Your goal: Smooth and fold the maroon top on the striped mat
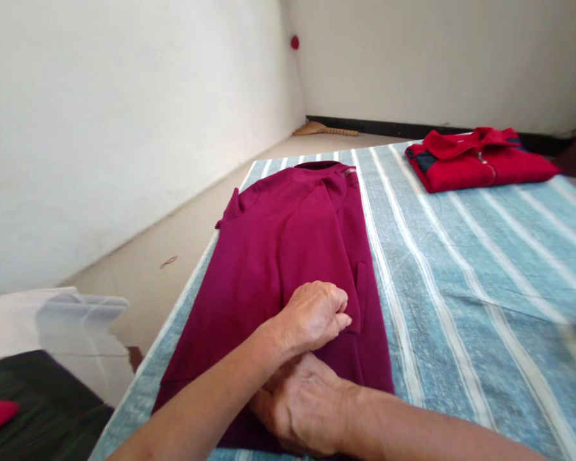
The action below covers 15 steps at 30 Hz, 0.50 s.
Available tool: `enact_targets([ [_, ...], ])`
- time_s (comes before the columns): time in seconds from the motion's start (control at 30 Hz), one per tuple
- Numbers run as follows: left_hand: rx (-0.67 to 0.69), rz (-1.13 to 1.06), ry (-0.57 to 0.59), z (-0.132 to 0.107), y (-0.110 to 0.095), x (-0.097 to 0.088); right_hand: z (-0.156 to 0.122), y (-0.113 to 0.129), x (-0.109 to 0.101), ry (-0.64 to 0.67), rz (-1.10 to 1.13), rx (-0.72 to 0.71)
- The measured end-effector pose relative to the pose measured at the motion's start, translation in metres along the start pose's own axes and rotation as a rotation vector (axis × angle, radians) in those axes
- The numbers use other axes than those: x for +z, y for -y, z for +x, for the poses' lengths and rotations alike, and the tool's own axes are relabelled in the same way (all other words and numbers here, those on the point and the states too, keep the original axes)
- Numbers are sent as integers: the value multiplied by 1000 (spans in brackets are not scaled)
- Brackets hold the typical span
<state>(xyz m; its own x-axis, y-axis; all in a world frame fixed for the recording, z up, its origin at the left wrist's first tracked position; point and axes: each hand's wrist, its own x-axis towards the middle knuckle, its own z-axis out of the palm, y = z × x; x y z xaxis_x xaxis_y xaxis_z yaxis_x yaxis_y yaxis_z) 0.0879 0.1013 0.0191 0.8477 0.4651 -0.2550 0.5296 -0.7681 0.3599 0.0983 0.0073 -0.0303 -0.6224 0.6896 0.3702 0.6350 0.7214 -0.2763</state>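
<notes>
Folding appears to be under way. The maroon shirt (278, 256) lies flat and lengthwise under both hands, with one side already turned in.

- **Left hand** (317, 315): fingers closed narrow, pinching the turned-in fabric edge.
- **Right hand** (301, 404): rests knuckles-up on the hem just below the left. Whether it grips cannot be told.
- **Next move:** judged to call for keeping that edge straight.
- **Materials:** soft matte knit on a blue-and-white striped cloth (461, 269).
- **Beyond the hands, to the right:** a folded red polo shirt (480, 163).

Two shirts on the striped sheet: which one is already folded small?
The bright red shirt at the far right, collar on top. The maroon shirt lies stretched out long under the left hand and right hand.
</notes>
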Motion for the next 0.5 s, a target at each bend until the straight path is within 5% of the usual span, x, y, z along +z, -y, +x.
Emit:
enact_targets([
  [0.3,63,217,18,4,-4,2,3,-1,-4,70,-3,-20],
  [0.5,65,101,-34,5,3,0,0,-5,-13,-31,19,-61],
])
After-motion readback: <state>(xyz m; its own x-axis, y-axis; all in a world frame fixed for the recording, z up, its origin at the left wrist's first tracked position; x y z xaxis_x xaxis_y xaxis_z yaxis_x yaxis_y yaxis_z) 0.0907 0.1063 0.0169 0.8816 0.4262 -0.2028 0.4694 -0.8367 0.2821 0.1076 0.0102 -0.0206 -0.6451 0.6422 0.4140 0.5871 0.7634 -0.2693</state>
